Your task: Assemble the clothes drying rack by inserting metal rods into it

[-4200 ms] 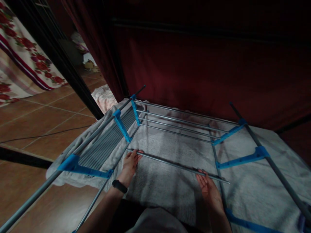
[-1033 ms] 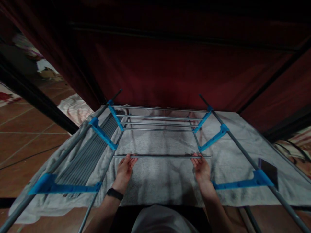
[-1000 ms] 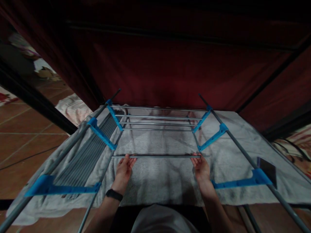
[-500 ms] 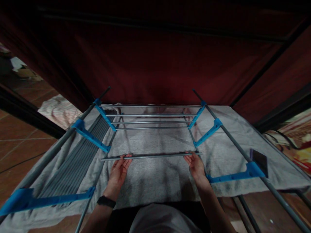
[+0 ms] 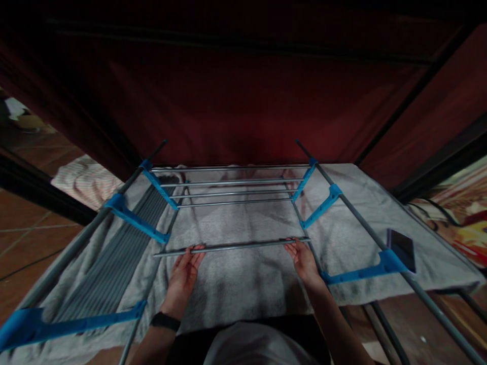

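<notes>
A thin grey metal rod [image 5: 243, 246] lies across both hands, between the two sides of a rack frame. My left hand [image 5: 185, 268], palm up, has its fingers curled under the rod near its left end. My right hand [image 5: 302, 257] holds it the same way near the right end. Around them stands the frame of grey tubes with blue plastic brackets, such as the left middle bracket [image 5: 139, 220] and the right middle bracket [image 5: 322, 207]. Several crossbars [image 5: 236, 193] span the far pair of brackets. The rod's ends are apart from the middle brackets.
A row of loose grey rods [image 5: 110, 258] lies on the left of the grey cloth [image 5: 243, 289]. A phone [image 5: 402, 248] rests on the cloth at right, beside the tube. Dark red panels [image 5: 243, 106] rise behind. Striped fabric [image 5: 85, 180] lies at the left.
The view has shifted slightly, so the frame appears a little further left. The rod tilts slightly more, its left end lower in the picture. Both hands keep their hold.
</notes>
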Demonstrator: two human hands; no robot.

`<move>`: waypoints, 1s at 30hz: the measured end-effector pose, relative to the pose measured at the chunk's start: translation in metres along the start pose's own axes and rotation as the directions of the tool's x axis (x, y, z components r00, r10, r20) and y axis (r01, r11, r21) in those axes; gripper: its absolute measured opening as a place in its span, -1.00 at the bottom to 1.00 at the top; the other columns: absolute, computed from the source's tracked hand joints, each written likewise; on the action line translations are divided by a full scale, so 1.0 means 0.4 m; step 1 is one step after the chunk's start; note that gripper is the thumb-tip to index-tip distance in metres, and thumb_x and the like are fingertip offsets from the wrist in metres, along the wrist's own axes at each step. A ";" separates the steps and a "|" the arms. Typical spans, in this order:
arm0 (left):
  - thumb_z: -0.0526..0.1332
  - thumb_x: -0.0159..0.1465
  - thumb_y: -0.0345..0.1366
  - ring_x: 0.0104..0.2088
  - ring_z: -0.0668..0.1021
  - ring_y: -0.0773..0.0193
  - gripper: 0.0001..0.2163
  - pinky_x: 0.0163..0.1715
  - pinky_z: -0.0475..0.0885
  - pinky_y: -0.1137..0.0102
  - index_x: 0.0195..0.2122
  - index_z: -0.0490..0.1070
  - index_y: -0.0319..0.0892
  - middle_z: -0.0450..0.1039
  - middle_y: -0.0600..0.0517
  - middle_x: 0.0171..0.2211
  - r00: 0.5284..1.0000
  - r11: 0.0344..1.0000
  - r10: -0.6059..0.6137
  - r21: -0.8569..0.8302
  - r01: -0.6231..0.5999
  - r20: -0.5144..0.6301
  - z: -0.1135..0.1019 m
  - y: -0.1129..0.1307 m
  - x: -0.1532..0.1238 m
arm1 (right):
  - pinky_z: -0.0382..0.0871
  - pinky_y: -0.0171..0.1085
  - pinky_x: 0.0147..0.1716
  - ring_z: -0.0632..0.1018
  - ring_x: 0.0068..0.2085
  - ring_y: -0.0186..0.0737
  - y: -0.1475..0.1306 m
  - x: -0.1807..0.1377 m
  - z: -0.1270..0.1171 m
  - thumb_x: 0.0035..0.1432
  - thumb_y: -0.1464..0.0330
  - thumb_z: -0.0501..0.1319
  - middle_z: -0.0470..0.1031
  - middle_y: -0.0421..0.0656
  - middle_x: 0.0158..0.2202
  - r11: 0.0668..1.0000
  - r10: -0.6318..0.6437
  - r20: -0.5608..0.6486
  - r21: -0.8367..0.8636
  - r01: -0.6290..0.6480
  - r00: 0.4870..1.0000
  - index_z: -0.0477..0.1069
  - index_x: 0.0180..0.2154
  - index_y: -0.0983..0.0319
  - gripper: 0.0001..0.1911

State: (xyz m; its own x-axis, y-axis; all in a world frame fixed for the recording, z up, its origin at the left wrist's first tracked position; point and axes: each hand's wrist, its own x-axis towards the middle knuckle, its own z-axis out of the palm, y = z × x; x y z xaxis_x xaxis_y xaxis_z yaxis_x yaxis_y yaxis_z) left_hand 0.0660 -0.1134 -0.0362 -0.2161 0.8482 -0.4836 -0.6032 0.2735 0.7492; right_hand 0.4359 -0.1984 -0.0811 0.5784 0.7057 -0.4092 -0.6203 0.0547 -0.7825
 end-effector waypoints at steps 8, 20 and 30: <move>0.25 0.37 -0.44 0.04 0.71 0.08 -0.85 0.23 0.56 0.15 -0.34 0.54 -0.12 0.69 -0.05 -0.26 1.000 1.000 -0.012 0.009 0.012 -0.009 0.001 -0.002 0.010 | 0.70 -0.20 -0.16 0.70 -0.24 -0.15 -0.001 0.003 -0.001 0.01 0.19 0.52 0.67 -0.21 -0.33 1.000 -0.012 0.011 0.012 0.012 1.000 0.51 -0.36 0.09 -0.76; 0.33 0.30 -0.47 0.06 0.71 0.08 -0.85 0.27 0.54 0.13 -0.37 0.47 -0.09 0.69 0.01 -0.28 1.000 1.000 0.013 -0.009 -0.014 -0.012 0.002 -0.012 0.012 | 0.70 -0.15 -0.13 0.70 -0.26 -0.12 0.001 0.013 -0.002 0.05 0.20 0.49 0.66 -0.21 -0.38 1.000 0.007 -0.001 -0.004 -0.007 1.000 0.49 -0.38 0.09 -0.78; 0.29 0.35 -0.48 -0.02 0.73 0.15 -0.84 0.23 0.56 0.19 -0.35 0.49 -0.09 0.68 0.04 -0.33 0.999 1.000 0.002 0.023 -0.001 -0.043 0.005 -0.016 0.015 | 0.71 -0.14 -0.19 0.66 -0.41 -0.14 0.003 0.030 -0.007 0.02 0.18 0.52 0.58 -0.26 -0.51 1.000 0.003 -0.037 -0.009 -0.003 0.999 0.43 -0.43 0.10 -0.69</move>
State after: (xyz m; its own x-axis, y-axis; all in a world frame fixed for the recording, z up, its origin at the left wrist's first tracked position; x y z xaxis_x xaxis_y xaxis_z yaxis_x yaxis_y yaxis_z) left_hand 0.0700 -0.1093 -0.0432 -0.2499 0.8283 -0.5015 -0.5855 0.2832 0.7596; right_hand 0.4436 -0.1918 -0.0883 0.5960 0.6792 -0.4283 -0.6173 0.0464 -0.7854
